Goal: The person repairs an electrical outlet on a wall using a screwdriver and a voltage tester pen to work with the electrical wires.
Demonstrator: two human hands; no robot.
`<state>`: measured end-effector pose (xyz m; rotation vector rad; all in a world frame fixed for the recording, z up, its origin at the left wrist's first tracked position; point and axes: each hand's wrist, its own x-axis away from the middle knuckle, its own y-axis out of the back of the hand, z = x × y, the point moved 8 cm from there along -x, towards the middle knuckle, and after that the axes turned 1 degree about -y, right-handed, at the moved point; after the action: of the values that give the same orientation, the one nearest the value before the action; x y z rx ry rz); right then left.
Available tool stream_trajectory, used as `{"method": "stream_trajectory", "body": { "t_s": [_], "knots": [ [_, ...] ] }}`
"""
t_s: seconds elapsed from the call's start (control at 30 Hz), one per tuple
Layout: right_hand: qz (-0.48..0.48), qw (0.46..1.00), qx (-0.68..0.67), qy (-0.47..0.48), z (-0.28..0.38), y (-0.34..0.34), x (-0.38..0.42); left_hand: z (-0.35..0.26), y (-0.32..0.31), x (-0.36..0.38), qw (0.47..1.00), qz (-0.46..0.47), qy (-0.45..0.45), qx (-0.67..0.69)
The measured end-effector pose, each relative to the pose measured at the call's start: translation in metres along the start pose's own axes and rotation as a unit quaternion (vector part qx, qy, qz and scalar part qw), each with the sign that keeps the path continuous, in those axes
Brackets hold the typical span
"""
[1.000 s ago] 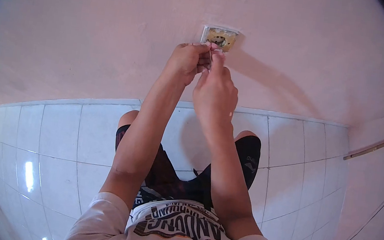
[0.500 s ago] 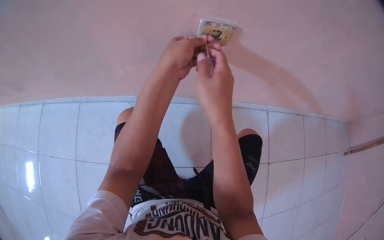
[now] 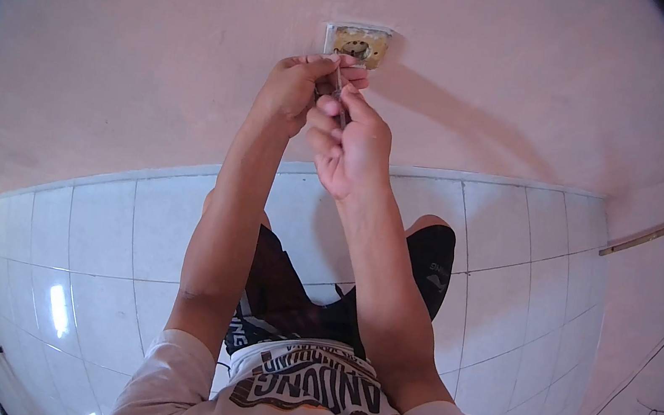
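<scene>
Two hands meet: the left hand pinches what may be a small part at the near edge of the wall socket; the slim tool points far, slightly left, lengthwise near-to-far, gripped by curled fingers of the right hand.

At twelve o'clock there is an open wall socket; the left hand is at its lower edge, and the right hand holds one thin tool.

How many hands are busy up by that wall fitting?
2: the left hand at the lower edge of the wall fitting, the right hand just below, holding a slim tool.
</scene>
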<state>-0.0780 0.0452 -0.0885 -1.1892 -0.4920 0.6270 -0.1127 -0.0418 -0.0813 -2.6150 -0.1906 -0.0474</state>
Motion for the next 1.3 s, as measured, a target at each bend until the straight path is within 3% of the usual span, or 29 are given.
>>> {"method": "stream_trajectory", "body": {
  "t_s": [0.03,0.07,0.1,0.3,0.33,0.37,0.4,0.6,0.63,0.67,0.7,0.9,0.97,1.0,1.03,1.1,1.17,1.23,1.3],
  "knots": [
    [-0.057,0.953,0.276,0.112,0.017,0.0,0.001,0.0,0.003,-0.003,1.0,-0.012,0.007,-0.02],
    [-0.11,0.816,0.526,0.213,0.03,-0.011,0.006,0.001,0.005,-0.004,0.999,-0.025,0.015,-0.039],
    [-0.153,0.601,0.728,0.294,0.035,-0.03,0.013,0.003,0.006,-0.006,0.999,-0.029,0.013,-0.022],
    [-0.174,0.501,0.795,0.294,0.03,-0.023,0.014,0.001,0.001,-0.004,1.0,-0.023,-0.012,-0.002],
    [-0.119,0.765,0.599,0.207,0.025,0.0,0.005,0.002,0.003,-0.003,1.0,-0.01,-0.011,0.005],
    [-0.05,0.937,0.331,0.098,0.016,0.016,-0.001,0.001,0.003,-0.003,1.0,0.004,-0.011,0.011],
    [0.024,0.999,0.022,-0.024,-0.002,0.01,-0.002,-0.001,0.002,-0.001,1.0,0.007,-0.003,0.011],
    [-0.084,0.99,0.112,0.0,0.001,0.002,0.007,-0.004,0.006,-0.002,1.0,-0.009,0.009,0.002],
    [-0.124,0.911,0.36,0.155,0.026,-0.002,0.008,-0.003,0.007,-0.003,1.0,-0.016,0.009,-0.012],
    [-0.152,0.747,0.576,0.296,0.04,-0.018,0.013,-0.001,0.007,-0.005,0.999,-0.022,0.008,-0.024],
    [-0.165,0.512,0.737,0.409,0.041,-0.043,0.022,0.003,0.008,-0.009,1.0,-0.022,0.003,-0.005],
    [-0.181,0.501,0.78,0.328,0.031,-0.04,0.016,0.001,0.003,-0.004,0.999,-0.031,-0.009,0.023],
    [-0.164,0.827,0.501,0.194,0.024,-0.013,0.01,-0.001,0.003,-0.001,0.999,-0.032,-0.007,0.002],
    [-0.175,0.925,0.314,0.12,0.014,-0.002,0.01,-0.001,0.002,0.0,1.0,-0.025,-0.007,0.007],
    [-0.145,0.971,0.179,0.067,0.004,0.004,0.006,-0.001,0.003,0.001,1.0,-0.018,-0.007,0.011],
    [-0.119,0.988,0.094,0.034,0.0,0.007,0.004,0.003,0.004,0.003,1.0,-0.009,0.001,0.015],
    [-0.137,0.982,0.123,0.039,0.004,0.004,0.006,0.005,0.006,0.001,1.0,-0.001,0.006,0.016],
    [-0.184,0.95,0.241,0.067,0.012,-0.006,0.01,0.005,0.007,-0.005,1.0,0.004,0.008,-0.004],
    [-0.224,0.852,0.458,0.124,0.029,-0.021,0.016,0.004,0.011,-0.006,1.0,-0.014,0.007,-0.024]
  ]
}}
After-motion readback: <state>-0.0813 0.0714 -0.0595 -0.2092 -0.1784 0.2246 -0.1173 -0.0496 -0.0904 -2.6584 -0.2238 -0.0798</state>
